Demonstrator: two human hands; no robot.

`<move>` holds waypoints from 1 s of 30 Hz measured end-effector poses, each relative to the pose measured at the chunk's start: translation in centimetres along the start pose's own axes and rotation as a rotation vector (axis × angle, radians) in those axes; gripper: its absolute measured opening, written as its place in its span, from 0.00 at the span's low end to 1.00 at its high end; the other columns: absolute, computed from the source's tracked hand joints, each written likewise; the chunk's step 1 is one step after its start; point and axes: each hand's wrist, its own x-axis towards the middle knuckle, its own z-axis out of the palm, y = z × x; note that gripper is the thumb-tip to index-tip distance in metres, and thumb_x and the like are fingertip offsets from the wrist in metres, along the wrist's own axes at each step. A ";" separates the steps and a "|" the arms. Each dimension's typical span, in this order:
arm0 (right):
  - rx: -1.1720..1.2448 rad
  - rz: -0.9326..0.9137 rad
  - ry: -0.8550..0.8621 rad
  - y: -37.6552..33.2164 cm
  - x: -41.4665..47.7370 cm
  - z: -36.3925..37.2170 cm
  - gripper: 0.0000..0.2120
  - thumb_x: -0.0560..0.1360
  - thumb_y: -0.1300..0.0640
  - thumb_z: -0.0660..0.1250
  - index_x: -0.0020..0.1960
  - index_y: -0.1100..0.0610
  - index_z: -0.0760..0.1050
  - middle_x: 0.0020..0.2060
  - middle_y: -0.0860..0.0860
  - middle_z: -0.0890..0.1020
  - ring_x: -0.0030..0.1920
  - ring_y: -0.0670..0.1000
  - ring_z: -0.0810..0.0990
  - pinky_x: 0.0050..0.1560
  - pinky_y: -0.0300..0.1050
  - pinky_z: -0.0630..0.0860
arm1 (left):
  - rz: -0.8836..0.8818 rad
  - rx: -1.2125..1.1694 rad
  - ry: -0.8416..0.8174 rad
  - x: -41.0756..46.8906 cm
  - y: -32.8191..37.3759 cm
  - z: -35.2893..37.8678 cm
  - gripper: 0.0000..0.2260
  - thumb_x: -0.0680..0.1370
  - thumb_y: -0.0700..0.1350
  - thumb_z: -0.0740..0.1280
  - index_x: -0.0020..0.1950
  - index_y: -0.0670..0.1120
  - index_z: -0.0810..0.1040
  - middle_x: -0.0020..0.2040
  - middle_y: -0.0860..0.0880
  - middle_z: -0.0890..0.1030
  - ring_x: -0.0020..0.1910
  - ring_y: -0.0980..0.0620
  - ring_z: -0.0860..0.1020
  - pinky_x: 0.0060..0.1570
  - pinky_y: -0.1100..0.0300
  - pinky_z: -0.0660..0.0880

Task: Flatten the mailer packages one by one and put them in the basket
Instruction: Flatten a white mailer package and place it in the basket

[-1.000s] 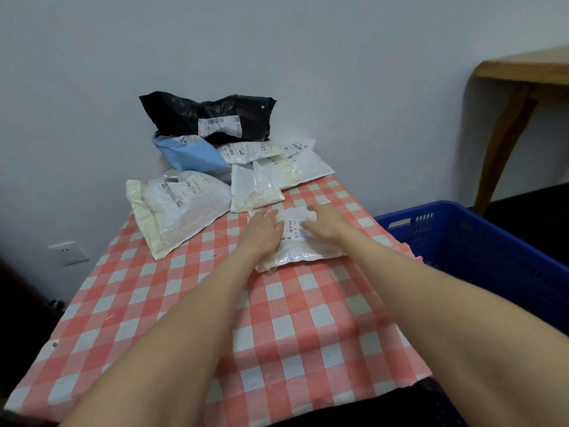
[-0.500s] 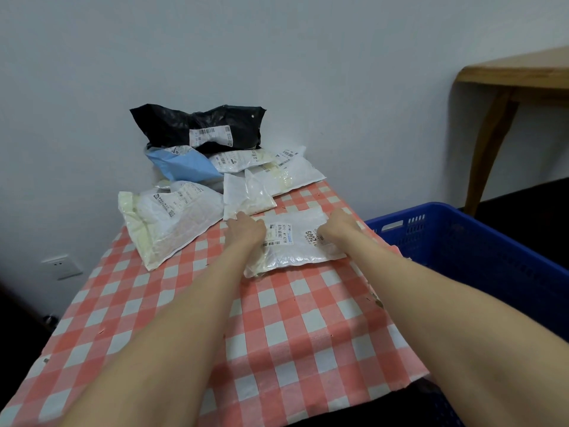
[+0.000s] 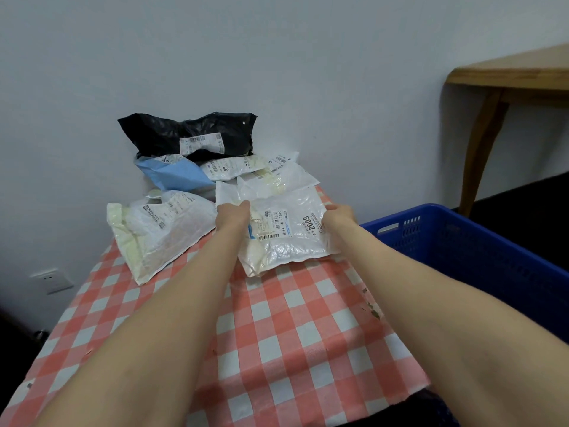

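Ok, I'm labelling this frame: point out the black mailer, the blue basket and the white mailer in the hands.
black mailer [image 3: 154, 135]: head view, bare black plastic left of its label.
blue basket [image 3: 477, 251]: head view, its mesh side wall.
white mailer [image 3: 292, 252]: head view, crinkled plastic below its label.

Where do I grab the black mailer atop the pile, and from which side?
Once the left hand and right hand release their white mailer, probably take the black mailer by its short ends, coming in from left and right. It lies lengthwise against the wall atop the pile, so the back is blocked, and its flat sealed ends stick out free.
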 end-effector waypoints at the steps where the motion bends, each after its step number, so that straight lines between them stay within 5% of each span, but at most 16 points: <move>1: 0.018 0.008 0.009 0.2 0.4 -0.2 0.14 0.69 0.66 0.61 0.46 0.52 0.80 0.49 0.55 0.84 0.48 0.59 0.83 0.53 0.55 0.80 | -0.002 -0.027 -0.009 -0.1 0.0 0.2 0.25 0.79 0.51 0.62 0.71 0.37 0.64 0.66 0.39 0.73 0.63 0.39 0.73 0.59 0.52 0.70; 5: 0.132 0.021 0.050 -0.3 -0.7 -1.7 0.19 0.72 0.66 0.59 0.37 0.43 0.78 0.45 0.50 0.83 0.44 0.56 0.84 0.49 0.52 0.82 | -0.021 -0.121 -0.027 -0.4 0.6 1.4 0.25 0.77 0.53 0.66 0.68 0.38 0.69 0.63 0.40 0.75 0.61 0.39 0.74 0.59 0.51 0.72; 16: 0.052 -0.038 0.104 0.1 1.2 -6.1 0.12 0.74 0.66 0.59 0.43 0.52 0.77 0.49 0.54 0.84 0.46 0.57 0.83 0.50 0.55 0.81 | 0.034 -0.115 -0.045 -1.5 3.2 5.5 0.24 0.75 0.53 0.68 0.63 0.38 0.69 0.59 0.36 0.78 0.56 0.35 0.78 0.53 0.45 0.76; 18: 0.003 -0.029 0.131 0.3 1.8 -7.3 0.12 0.77 0.64 0.60 0.55 0.58 0.79 0.53 0.56 0.82 0.47 0.55 0.81 0.49 0.48 0.80 | 0.035 -0.140 -0.054 -1.6 3.7 6.8 0.25 0.76 0.52 0.68 0.66 0.38 0.68 0.59 0.36 0.78 0.57 0.35 0.77 0.53 0.45 0.76; 22: -0.005 0.029 0.193 0.7 2.6 -9.8 0.25 0.77 0.57 0.62 0.72 0.60 0.63 0.63 0.57 0.74 0.53 0.57 0.77 0.43 0.43 0.71 | 0.037 -0.196 -0.033 -1.7 4.8 9.3 0.23 0.78 0.50 0.66 0.67 0.38 0.69 0.62 0.42 0.76 0.59 0.41 0.75 0.52 0.54 0.71; 25: 0.040 0.089 0.188 1.2 2.9 -11.1 0.29 0.75 0.55 0.64 0.71 0.63 0.60 0.55 0.57 0.75 0.37 0.52 0.73 0.31 0.42 0.69 | 0.039 -0.241 -0.030 -2.1 6.0 11.3 0.23 0.78 0.50 0.66 0.68 0.39 0.68 0.64 0.42 0.74 0.61 0.40 0.74 0.57 0.53 0.71; 30: 0.155 0.108 0.148 2.8 4.9 -13.0 0.28 0.72 0.47 0.70 0.62 0.65 0.70 0.54 0.60 0.79 0.51 0.58 0.81 0.52 0.52 0.80 | 0.034 -0.278 -0.087 -3.2 8.2 15.8 0.20 0.81 0.49 0.61 0.69 0.38 0.67 0.64 0.41 0.74 0.62 0.40 0.74 0.60 0.53 0.71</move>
